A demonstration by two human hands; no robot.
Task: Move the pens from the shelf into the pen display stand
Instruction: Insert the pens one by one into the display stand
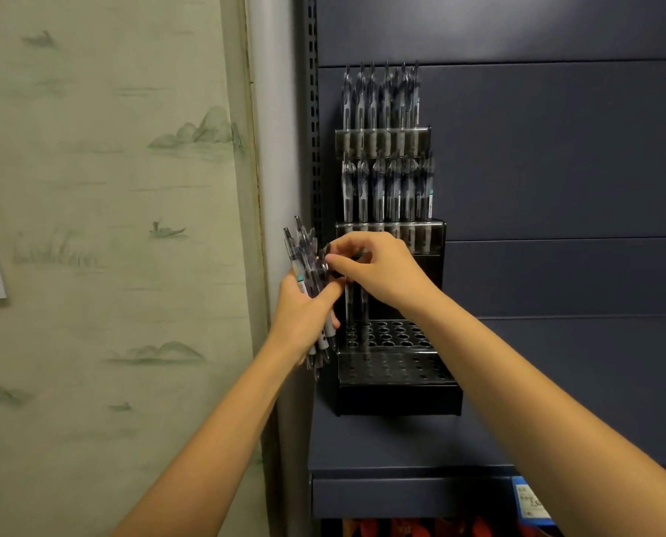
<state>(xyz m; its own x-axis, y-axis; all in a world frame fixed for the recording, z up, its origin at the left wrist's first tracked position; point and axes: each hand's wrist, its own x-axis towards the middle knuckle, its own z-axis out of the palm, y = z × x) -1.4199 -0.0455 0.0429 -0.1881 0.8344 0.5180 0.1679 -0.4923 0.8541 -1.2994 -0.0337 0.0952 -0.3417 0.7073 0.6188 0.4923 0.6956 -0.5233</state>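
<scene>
A black tiered pen display stand (399,397) hangs on the dark blue shelf panel. Its top two tiers hold rows of clear pens (381,98) standing upright. Two pens (356,304) stand in the holes at the left of the third tier; the lowest tier shows only open holes. My left hand (304,315) grips a bundle of clear pens (304,257) just left of the stand, tips down. My right hand (377,269) reaches across and pinches the top of one pen in that bundle with thumb and forefinger.
A slotted metal upright (314,149) runs down the left side of the panel. Left of it is a wall (110,226) with pale green landscape wallpaper. Below the stand a shelf edge carries a blue price tag (530,501), with red items underneath.
</scene>
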